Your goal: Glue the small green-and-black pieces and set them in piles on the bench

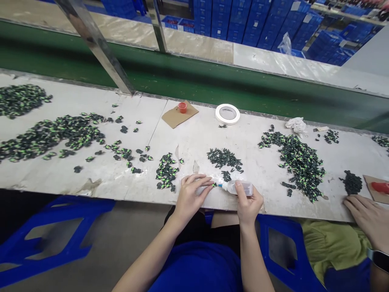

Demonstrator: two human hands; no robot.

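Note:
My left hand (192, 191) rests at the near edge of the white worktable (91, 178), fingers pinched on a tiny green-and-black part (214, 185). My right hand (247, 202) is wrapped round a small clear squeeze bottle (238, 187) lying on its side, its blue nozzle touching that part. A small heap of green-and-black parts (166, 172) lies just left of my left hand. A cluster of dark parts (224, 157) sits just beyond the bottle.
Big piles of the same parts spread at the left (48, 136) and right (299, 160). A tape roll (227, 114), a red cap on cardboard (182, 107) and crumpled paper (296, 124) lie at the back. Another person's hand (367, 217) rests at the right edge. Blue stools stand below.

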